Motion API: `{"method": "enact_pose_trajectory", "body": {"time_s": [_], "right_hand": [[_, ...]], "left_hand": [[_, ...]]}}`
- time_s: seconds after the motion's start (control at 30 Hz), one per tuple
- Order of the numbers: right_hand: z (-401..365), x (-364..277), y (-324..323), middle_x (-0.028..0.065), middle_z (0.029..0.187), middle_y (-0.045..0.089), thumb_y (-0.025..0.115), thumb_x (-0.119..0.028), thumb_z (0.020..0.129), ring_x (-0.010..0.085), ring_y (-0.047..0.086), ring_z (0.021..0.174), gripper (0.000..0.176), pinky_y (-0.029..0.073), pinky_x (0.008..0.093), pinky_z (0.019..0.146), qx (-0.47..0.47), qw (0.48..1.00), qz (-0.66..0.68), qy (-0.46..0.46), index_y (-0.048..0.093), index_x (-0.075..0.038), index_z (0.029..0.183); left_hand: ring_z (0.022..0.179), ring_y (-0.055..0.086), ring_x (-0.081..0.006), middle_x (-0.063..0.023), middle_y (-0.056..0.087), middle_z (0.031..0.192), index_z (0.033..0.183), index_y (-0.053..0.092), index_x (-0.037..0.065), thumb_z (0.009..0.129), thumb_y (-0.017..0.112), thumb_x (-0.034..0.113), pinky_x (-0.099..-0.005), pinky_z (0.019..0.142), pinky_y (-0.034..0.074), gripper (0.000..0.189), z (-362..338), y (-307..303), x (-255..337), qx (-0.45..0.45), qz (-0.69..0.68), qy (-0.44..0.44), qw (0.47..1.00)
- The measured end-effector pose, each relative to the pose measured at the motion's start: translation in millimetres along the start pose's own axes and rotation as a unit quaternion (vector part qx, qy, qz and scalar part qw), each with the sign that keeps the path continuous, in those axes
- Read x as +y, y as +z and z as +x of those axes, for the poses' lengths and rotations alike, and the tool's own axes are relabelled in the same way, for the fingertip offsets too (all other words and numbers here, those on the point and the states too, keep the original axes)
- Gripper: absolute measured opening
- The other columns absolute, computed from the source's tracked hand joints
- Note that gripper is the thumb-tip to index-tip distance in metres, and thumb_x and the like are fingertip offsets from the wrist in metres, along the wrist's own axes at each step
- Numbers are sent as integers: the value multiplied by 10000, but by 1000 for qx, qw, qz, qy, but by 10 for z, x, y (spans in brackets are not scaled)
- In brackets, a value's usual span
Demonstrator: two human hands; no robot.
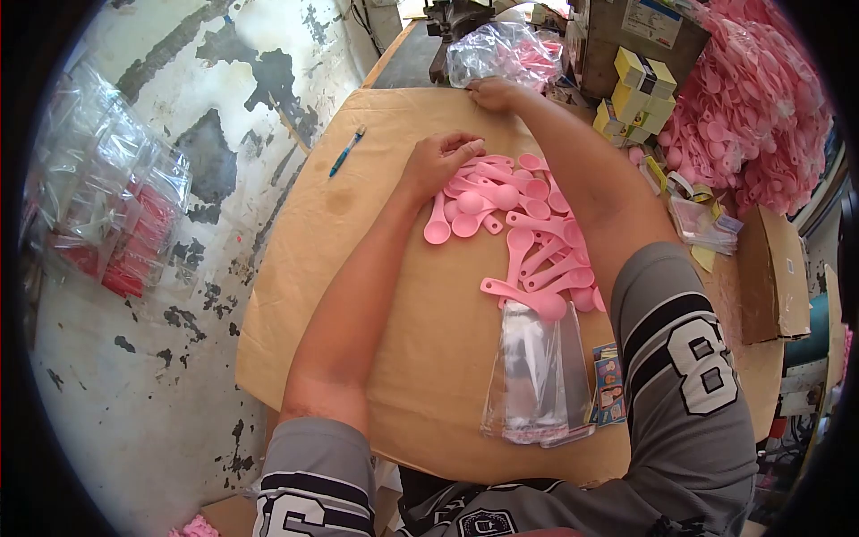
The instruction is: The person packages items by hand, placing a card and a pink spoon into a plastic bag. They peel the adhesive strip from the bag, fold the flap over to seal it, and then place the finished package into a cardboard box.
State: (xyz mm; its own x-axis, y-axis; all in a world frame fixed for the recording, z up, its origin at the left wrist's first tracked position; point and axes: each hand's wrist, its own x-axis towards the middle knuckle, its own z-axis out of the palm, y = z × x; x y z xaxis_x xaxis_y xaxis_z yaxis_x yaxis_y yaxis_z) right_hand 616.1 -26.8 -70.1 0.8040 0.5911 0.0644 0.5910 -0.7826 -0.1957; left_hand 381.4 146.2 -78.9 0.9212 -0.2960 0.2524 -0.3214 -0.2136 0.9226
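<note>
A loose heap of pink measuring spoons (499, 197) lies on the brown paper-covered table (349, 233). My left hand (440, 163) is at the heap's far left edge, its fingers curled towards the thumb over the spoons; what they hold, if anything, is hidden. My right hand (495, 95) reaches across to the table's far edge, fingers lying low on the paper. Just behind it sits a clear plastic bag (501, 54) with pink pieces inside. Nearer to me, a stack of clear plastic sleeves (532, 376) touches the lowest spoons.
Printed cards (610, 389) lie beside the sleeves, partly under my right arm. A blue pen (347, 151) is on the left. Yellow boxes (640, 94), a cardboard box (771, 273) and a big pink spoon pile (743, 116) stand right. Plastic packets (125, 188) hang against the left wall.
</note>
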Motion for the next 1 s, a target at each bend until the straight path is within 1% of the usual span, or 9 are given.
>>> {"method": "enact_pose_trajectory", "body": {"time_s": [0.07,0.17,0.3,0.47,0.6,0.73,0.83,0.87,1.0], "right_hand": [[-98,-35,-13,211,1272,713,550,-289,996,405,630,1258,369,477,496,1097,25,997,-68,-26,727,-89,1251],[-389,-153,-269,183,1234,734,616,-210,938,392,668,1191,332,517,484,1044,125,990,-54,-40,732,-81,1221],[-850,-391,-543,179,1223,734,664,-193,919,399,689,1136,317,549,493,987,103,987,-120,6,737,-78,1204],[-1839,-850,-746,197,1266,714,553,-433,1050,409,674,1165,442,539,488,996,-26,996,-83,21,715,-92,1278],[-2333,-554,-552,208,1351,681,391,-613,1095,390,655,1218,642,511,449,1034,-112,992,55,18,639,-107,1402],[-2896,-568,-536,206,1332,679,366,-585,1117,364,648,1221,630,498,412,1036,-57,981,179,-44,610,-81,1406],[-3168,-580,-738,234,1296,697,376,-549,1119,381,658,1218,631,490,440,1044,-23,982,187,1,615,-34,1395],[-3149,-376,-637,250,1222,712,399,-524,1116,401,678,1142,600,507,461,986,64,984,157,-56,633,-18,1339],[-3255,167,-517,258,1148,721,428,-484,1111,425,670,1101,551,516,486,938,100,979,173,47,658,-10,1275]], "left_hand": [[1082,731,-195,-149,767,1128,1248,709,-48,1033,679,258,-312,945,577,376,-10,4,-3,8,5,3,1000],[989,752,-170,-145,797,1057,1199,746,-27,1006,693,286,-305,898,573,372,-6,38,-7,25,0,17,1000],[1007,741,-170,-127,796,1049,1165,754,-22,1019,670,311,-300,898,564,373,-48,16,64,49,-5,17,999],[1069,725,-174,-129,790,1117,1193,754,-14,1029,647,335,-302,934,550,401,19,-1,-49,78,-9,29,996],[1122,716,-196,-151,776,1189,1225,746,-22,1045,618,350,-314,982,536,433,-22,9,25,70,31,25,997],[1172,705,-211,-157,760,1242,1265,734,-20,1058,597,389,-320,1023,521,479,-26,46,4,23,4,6,1000],[1167,700,-211,-150,753,1255,1295,723,-18,1069,583,395,-317,1025,517,490,-52,51,12,-21,36,10,999],[1163,698,-209,-150,752,1251,1296,722,-19,1071,581,396,-316,1024,517,492,-84,63,33,-28,49,4,998],[1169,678,-215,-156,733,1272,1342,693,-12,1070,574,437,-326,1031,508,538,-324,181,216,-37,45,-9,998]]}}
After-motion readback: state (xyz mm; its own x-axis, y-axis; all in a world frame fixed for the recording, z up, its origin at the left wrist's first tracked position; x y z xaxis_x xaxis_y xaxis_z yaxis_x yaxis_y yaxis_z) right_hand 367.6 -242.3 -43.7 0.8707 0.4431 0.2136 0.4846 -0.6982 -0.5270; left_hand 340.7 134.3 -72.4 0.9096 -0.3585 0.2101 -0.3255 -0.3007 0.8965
